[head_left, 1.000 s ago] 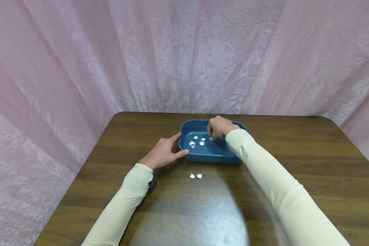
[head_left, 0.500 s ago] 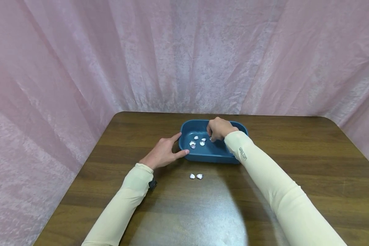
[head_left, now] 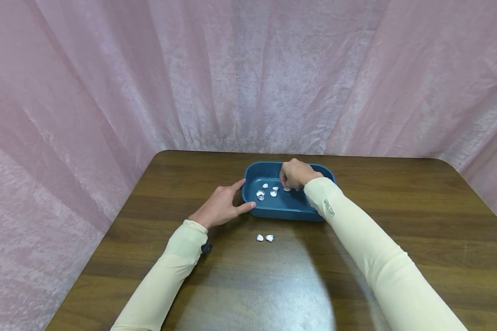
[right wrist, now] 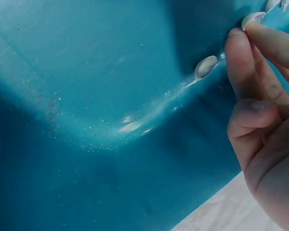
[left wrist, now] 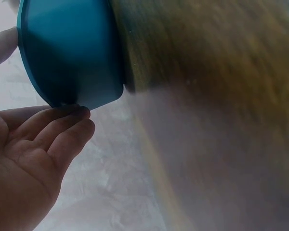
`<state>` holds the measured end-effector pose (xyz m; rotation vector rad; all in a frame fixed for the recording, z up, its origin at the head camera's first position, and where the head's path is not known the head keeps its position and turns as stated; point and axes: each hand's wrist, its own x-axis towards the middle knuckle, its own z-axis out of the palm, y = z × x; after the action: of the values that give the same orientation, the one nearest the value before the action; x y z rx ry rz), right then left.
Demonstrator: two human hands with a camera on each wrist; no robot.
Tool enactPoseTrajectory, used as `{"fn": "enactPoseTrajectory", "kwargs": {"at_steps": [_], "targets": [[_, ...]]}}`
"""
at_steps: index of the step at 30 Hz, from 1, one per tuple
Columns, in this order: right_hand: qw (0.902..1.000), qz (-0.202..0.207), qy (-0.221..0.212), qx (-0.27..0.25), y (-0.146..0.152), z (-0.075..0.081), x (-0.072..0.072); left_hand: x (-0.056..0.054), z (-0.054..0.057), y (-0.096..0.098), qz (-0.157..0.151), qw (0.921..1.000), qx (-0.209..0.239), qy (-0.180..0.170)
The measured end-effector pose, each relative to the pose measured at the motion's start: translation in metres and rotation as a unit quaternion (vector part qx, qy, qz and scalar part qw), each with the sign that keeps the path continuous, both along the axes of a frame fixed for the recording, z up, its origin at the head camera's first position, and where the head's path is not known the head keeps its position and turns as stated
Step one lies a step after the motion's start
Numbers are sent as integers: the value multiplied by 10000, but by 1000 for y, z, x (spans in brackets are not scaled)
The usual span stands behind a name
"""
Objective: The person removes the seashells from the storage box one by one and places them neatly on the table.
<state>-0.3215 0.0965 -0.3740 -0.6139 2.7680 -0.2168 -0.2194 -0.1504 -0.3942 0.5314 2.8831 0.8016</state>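
A blue tub (head_left: 287, 214) stands on the table, with several small pale seashells (head_left: 273, 193) on its floor at the left. My left hand (head_left: 218, 205) spans the tub's left end, thumb at the near rim and index finger farther back. In the left wrist view its fairly straight fingers (left wrist: 70, 139) lie against the outer wall. My right hand (head_left: 297, 174) reaches down inside the tub, fingertips low near the floor. In the right wrist view, thumb and finger pinch a seashell (right wrist: 253, 20), while a loose shell (right wrist: 205, 67) lies beside them.
Two more shells (head_left: 269, 238) lie side by side on the wooden table (head_left: 182, 285), in front of the tub. Behind the table hangs a pink curtain (head_left: 248, 82). Fine specks show on the tub's floor in the right wrist view.
The right hand stays low in the tub and shifts only slightly; the pale shell at its fingertips shows a little farther right. The left hand keeps its place.
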Motion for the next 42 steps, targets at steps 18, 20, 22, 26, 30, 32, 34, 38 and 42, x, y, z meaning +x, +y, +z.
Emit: {"fn": "enactPoseTrajectory", "kwargs": {"at_steps": [18, 20, 22, 26, 30, 32, 34, 38, 42], "targets": [[9986, 518, -82, -34, -1, 26, 9, 2, -1, 0, 38, 9999, 64, -106], [9983, 577, -101, -66, -1, 30, 10, 1, -1, 0, 35, 9999, 58, -95], [9978, 643, -141, -120, -1, 33, 11, 1, 0, 0, 32, 9999, 58, -82], [9962, 809, -177, -255, -1, 37, 15, 1, 1, 0, 27, 9999, 57, -82], [9943, 978, -147, -404, 0, 41, 20, 1, 0, 0, 19, 10000, 32, -63], [9930, 1068, -95, -497, 2, 43, 23, 1, 1, 0, 19, 10000, 21, -66], [9919, 1120, -76, -597, 4, 45, 27, 2, 1, 1, 24, 10000, 12, -75], [9904, 1142, -33, -780, 8, 50, 34, 1, 3, 1, 26, 10000, 7, -88], [9887, 1199, 52, -895, 12, 51, 41, 1, 3, 0, 27, 10000, 15, -80]]}}
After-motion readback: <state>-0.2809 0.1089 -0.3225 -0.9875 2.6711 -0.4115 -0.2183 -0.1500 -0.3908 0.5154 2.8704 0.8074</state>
